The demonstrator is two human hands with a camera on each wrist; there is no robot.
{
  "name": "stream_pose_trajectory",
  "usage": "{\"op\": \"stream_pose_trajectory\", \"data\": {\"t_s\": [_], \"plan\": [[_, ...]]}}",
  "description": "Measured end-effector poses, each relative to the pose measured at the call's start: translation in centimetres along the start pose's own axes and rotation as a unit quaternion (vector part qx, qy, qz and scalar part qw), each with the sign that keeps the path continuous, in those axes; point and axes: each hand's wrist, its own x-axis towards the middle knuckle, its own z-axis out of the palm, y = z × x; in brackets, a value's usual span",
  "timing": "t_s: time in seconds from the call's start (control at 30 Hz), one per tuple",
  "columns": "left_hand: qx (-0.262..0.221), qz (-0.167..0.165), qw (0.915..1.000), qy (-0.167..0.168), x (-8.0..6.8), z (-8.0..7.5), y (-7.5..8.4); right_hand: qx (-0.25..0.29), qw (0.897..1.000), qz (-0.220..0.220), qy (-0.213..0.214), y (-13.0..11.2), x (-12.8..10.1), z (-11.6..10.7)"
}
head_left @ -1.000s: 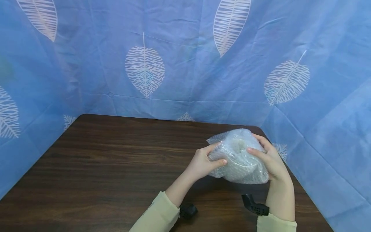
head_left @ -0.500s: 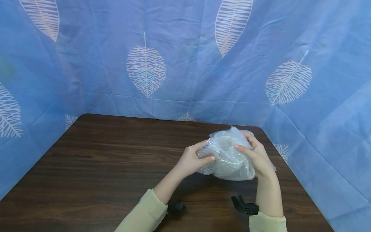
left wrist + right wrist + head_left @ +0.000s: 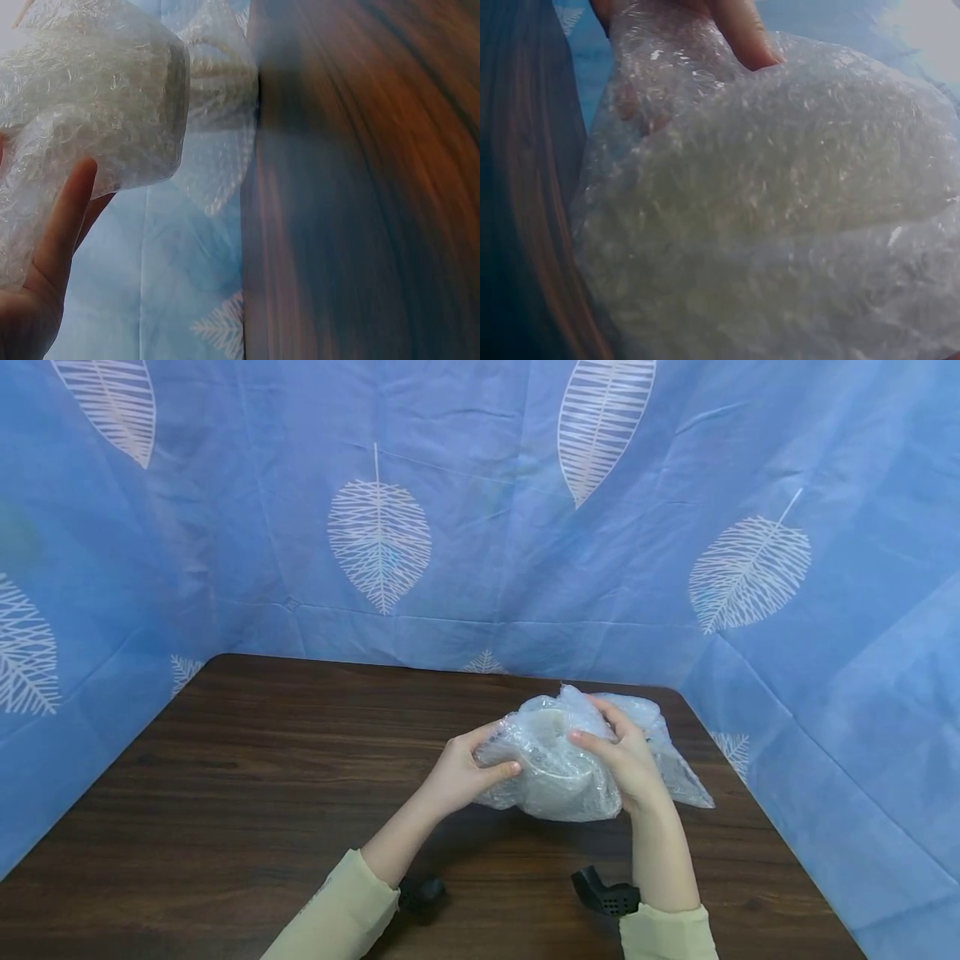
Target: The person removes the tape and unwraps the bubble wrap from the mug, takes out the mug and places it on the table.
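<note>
In the head view both hands hold a bundle of clear bubble wrap (image 3: 558, 785) above the right half of the table. Something pale and rounded shows through the wrap; its kind is not clear. My left hand (image 3: 465, 772) grips the bundle's left side, thumb in front, and in the left wrist view the thumb presses the wrapped bundle (image 3: 112, 97). From the right, my right hand (image 3: 626, 760) grips it with the thumb on top; the right wrist view is mostly filled by bubble wrap (image 3: 780, 187). The far fingers are partly hidden.
More bubble wrap (image 3: 671, 760) lies behind my right hand, near the table's right edge; whether it joins the bundle I cannot tell. The dark wooden table (image 3: 262, 777) extends left. A blue leaf-patterned curtain (image 3: 480, 552) stands behind and at both sides.
Both hands have moved left with the wrapped bundle. The bubble wrap behind the right hand has come into fuller view. Both hands keep their hold.
</note>
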Motion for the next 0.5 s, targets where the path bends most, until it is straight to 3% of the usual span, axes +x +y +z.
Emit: {"op": "stream_pose_trajectory", "data": {"t_s": [0.5], "plan": [[0.005,-0.019,0.9998,0.0,-0.3,-3.1,-0.5,0.044,0.999,0.002,-0.005,0.9,1.5,2.9]]}}
